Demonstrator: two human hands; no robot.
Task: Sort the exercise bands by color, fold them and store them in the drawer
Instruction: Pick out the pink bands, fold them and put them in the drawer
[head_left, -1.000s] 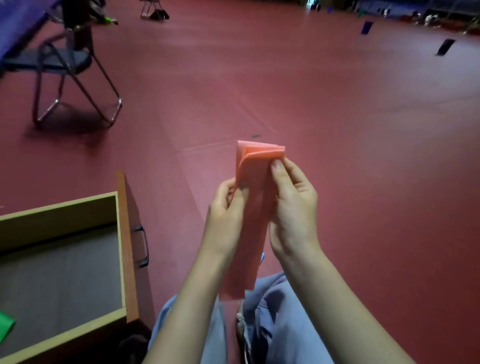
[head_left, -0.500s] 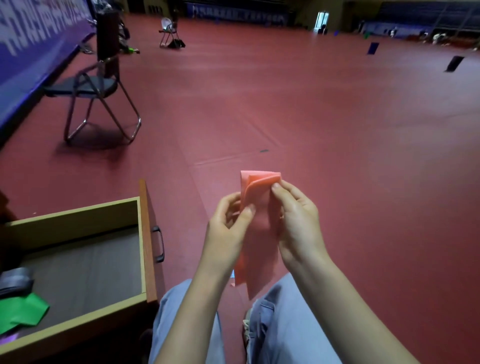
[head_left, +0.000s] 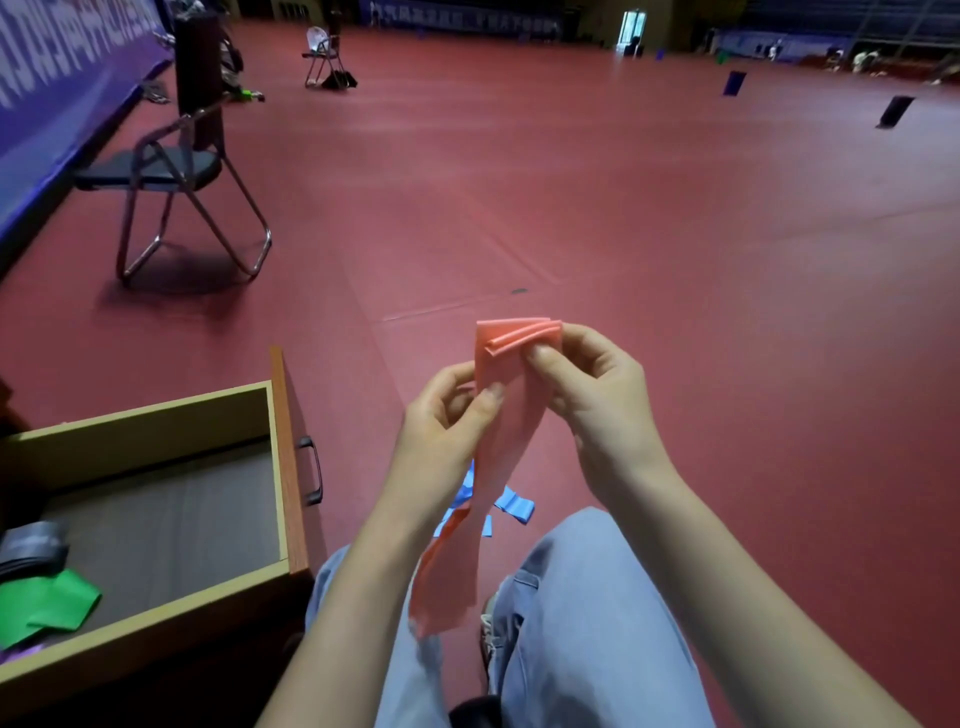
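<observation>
Both hands grasping pink band (head_left: 501, 462) above the lap: right hand (head_left: 589, 387) pinches the folded top, left hand (head_left: 447, 423) pinches just below. Tail hangs between the knees. Blue band (head_left: 515, 503) on floor underneath. Open drawer (head_left: 284, 467) at left, green band (head_left: 49, 605) inside.

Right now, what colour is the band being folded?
Salmon pink. The band shows best in the head view, pinched between the left hand and right hand.
</observation>
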